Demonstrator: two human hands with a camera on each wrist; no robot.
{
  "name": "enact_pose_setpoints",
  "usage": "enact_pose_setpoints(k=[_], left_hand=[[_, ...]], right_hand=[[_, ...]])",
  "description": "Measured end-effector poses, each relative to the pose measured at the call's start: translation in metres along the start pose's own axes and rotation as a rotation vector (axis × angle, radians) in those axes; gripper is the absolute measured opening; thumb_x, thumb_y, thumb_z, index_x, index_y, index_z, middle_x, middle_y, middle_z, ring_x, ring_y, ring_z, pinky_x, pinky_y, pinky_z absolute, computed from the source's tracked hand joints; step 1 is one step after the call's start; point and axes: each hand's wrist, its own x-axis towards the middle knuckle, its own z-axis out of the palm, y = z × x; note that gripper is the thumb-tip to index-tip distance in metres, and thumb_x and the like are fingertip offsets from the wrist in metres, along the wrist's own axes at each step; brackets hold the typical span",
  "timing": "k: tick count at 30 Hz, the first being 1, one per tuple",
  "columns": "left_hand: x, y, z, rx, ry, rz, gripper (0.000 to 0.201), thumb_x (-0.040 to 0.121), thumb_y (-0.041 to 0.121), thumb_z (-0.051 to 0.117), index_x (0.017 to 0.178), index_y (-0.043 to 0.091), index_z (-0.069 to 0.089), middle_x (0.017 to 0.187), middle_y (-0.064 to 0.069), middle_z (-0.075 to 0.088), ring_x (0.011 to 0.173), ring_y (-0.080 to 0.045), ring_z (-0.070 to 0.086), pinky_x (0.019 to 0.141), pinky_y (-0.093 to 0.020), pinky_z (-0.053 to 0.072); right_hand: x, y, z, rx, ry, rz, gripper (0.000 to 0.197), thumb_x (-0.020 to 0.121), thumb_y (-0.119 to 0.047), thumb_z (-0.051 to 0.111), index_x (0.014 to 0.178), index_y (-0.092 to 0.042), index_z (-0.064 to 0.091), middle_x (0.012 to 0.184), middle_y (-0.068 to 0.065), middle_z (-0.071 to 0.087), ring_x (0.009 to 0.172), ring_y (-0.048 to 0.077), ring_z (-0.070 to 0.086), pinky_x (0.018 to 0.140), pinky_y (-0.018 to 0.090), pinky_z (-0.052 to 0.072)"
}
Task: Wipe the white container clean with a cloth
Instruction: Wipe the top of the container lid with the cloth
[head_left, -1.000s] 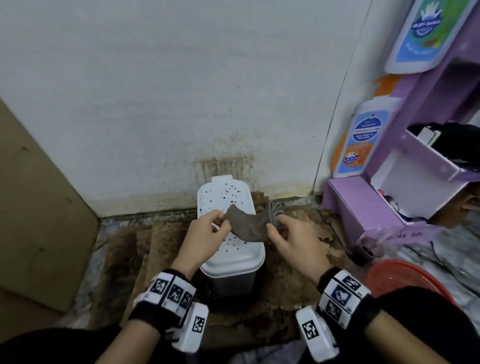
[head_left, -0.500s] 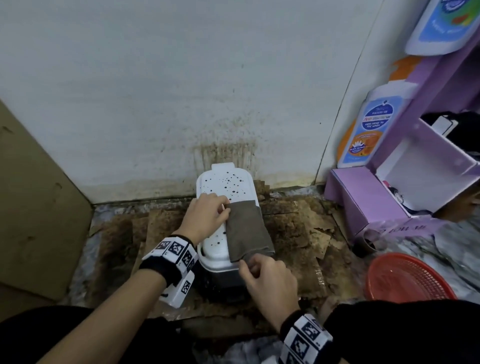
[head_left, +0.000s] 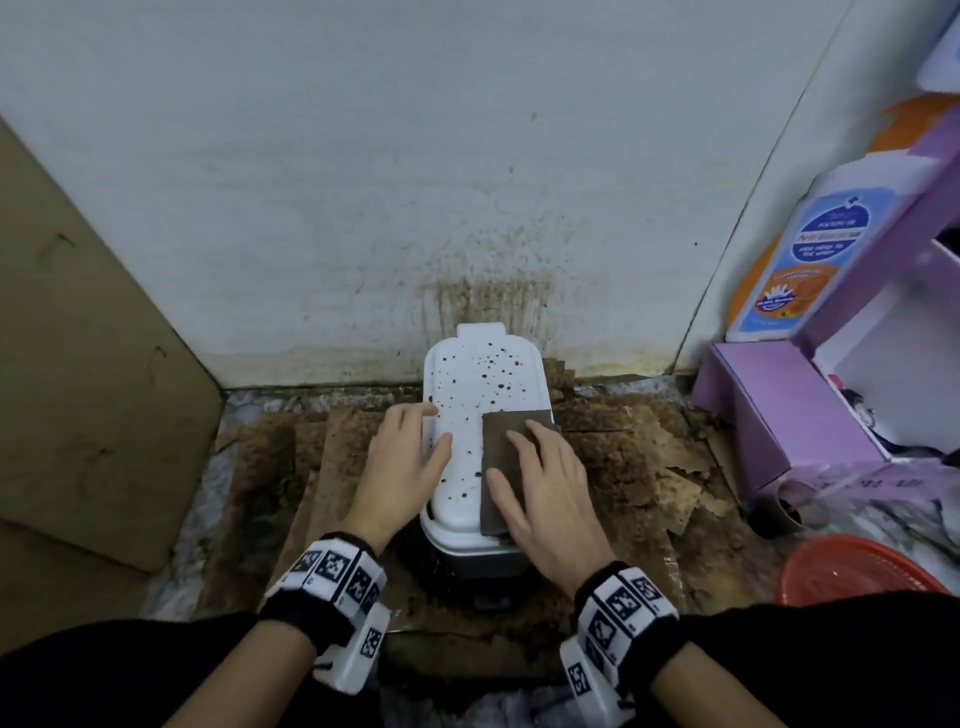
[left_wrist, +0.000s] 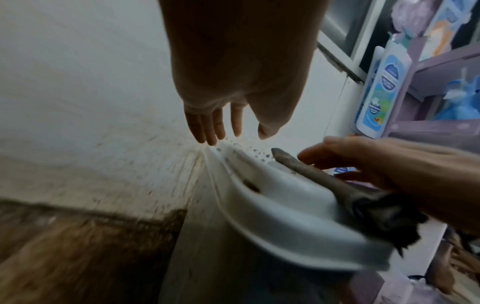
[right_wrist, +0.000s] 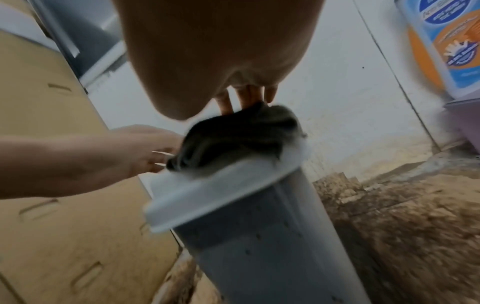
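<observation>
A white container (head_left: 470, 395) with a dark-speckled lid stands on the floor against the wall. A brown cloth (head_left: 501, 441) lies flat on the right half of the lid. My right hand (head_left: 519, 460) presses on the cloth with straight fingers. My left hand (head_left: 418, 441) rests on the lid's left edge, fingers straight, thumb on top. In the left wrist view the left hand's fingers (left_wrist: 213, 125) reach over the lid (left_wrist: 259, 197) beside the cloth (left_wrist: 306, 172). In the right wrist view the fingers (right_wrist: 246, 96) sit on the bunched cloth (right_wrist: 241, 133) above the grey container body (right_wrist: 259, 246).
A stained wall (head_left: 488, 296) stands right behind the container. Flat cardboard (head_left: 78, 364) leans at the left. A purple box (head_left: 779, 421), a tall bottle (head_left: 815, 260) and a red basket (head_left: 852, 577) crowd the right. Soggy brown cardboard (head_left: 634, 467) covers the floor.
Both hands held the cloth stretched above the lid, then laid it down. The left hand has let go and moved to the lid's left edge; the right hand now lies flat on the cloth.
</observation>
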Motion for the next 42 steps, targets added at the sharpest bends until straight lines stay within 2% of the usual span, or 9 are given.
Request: enact_pose_setpoints(k=[2,4,7,11,16,20,27,33,42], left_hand=[[-0.018,-0.008,0.008,-0.122,-0.012,-0.113,0.056,0.102,0.042,0.056,0.149,0.016,0.039,0.150,-0.002,0.041,0.134,-0.018,0.048,0.113,-0.040,0.042],[-0.034,-0.019,0.021,-0.270,-0.064,-0.185,0.079,0.096,0.057,0.057,0.157,0.021,0.023,0.160,0.002,0.032,0.140,-0.016,0.044,0.115,-0.043,0.042],[-0.048,-0.034,0.043,-0.507,-0.168,-0.223,0.100,0.081,0.078,0.064,0.158,0.045,0.009,0.164,0.015,0.029,0.144,-0.008,0.042,0.114,-0.046,0.045],[-0.056,-0.044,0.051,-0.575,-0.223,-0.197,0.123,0.070,0.077,0.076,0.160,0.047,-0.002,0.165,0.024,0.022,0.149,-0.003,0.032,0.119,-0.045,0.040],[-0.057,-0.043,0.047,-0.582,-0.222,-0.125,0.125,0.070,0.064,0.086,0.160,0.047,0.001,0.163,0.028,0.023,0.149,0.003,0.028,0.121,-0.044,0.037],[-0.057,-0.040,0.050,-0.572,-0.200,-0.120,0.125,0.071,0.064,0.085,0.159,0.048,-0.001,0.165,0.027,0.019,0.150,0.002,0.026,0.121,-0.046,0.036],[-0.059,-0.040,0.052,-0.522,-0.198,-0.118,0.132,0.069,0.069,0.084,0.155,0.056,-0.016,0.166,0.033,0.001,0.154,0.003,0.010,0.125,-0.047,0.026],[-0.057,-0.040,0.055,-0.566,-0.180,-0.103,0.129,0.071,0.061,0.087,0.156,0.055,-0.010,0.168,0.027,0.009,0.155,-0.001,0.015,0.122,-0.053,0.032],[-0.057,-0.041,0.054,-0.567,-0.178,-0.103,0.129,0.071,0.064,0.086,0.157,0.054,-0.010,0.167,0.030,0.007,0.154,0.000,0.016,0.124,-0.050,0.030]], right_hand=[[0.000,-0.001,0.010,-0.039,-0.053,-0.017,0.067,0.105,-0.055,0.018,0.158,-0.014,0.023,0.168,0.006,0.012,0.155,0.018,0.005,0.126,0.042,0.013],[-0.001,-0.003,0.017,-0.102,-0.063,-0.031,0.073,0.103,-0.057,0.009,0.161,-0.013,0.011,0.169,0.007,0.000,0.156,0.017,-0.007,0.127,0.042,0.005],[0.001,0.000,0.017,-0.151,-0.064,-0.038,0.071,0.104,-0.053,0.012,0.161,-0.012,0.005,0.169,0.008,-0.004,0.156,0.018,-0.010,0.127,0.040,0.001],[0.013,0.007,0.014,-0.149,-0.093,-0.083,0.069,0.104,-0.050,0.013,0.161,-0.012,0.004,0.169,0.009,-0.007,0.156,0.019,-0.012,0.127,0.040,0.000],[0.043,0.022,0.012,-0.160,-0.130,-0.119,0.070,0.102,-0.051,0.010,0.161,-0.014,0.003,0.169,0.007,-0.009,0.156,0.018,-0.012,0.127,0.041,0.002],[0.055,0.026,0.012,-0.177,-0.145,-0.121,0.071,0.100,-0.053,0.007,0.162,-0.018,0.003,0.169,0.008,-0.008,0.156,0.021,-0.010,0.127,0.044,0.006],[0.008,0.020,0.013,-0.125,-0.092,-0.075,0.064,0.104,-0.047,0.014,0.162,-0.022,-0.001,0.169,0.005,-0.013,0.155,0.016,-0.017,0.127,0.040,0.000],[-0.022,0.016,0.020,-0.090,-0.029,-0.057,0.062,0.106,-0.043,0.022,0.162,-0.021,0.004,0.169,0.005,-0.008,0.155,0.015,-0.017,0.127,0.038,0.002],[0.033,0.029,0.007,-0.126,-0.172,-0.119,0.067,0.103,-0.051,0.014,0.161,-0.022,-0.001,0.169,0.005,-0.014,0.155,0.018,-0.016,0.127,0.042,0.002]])
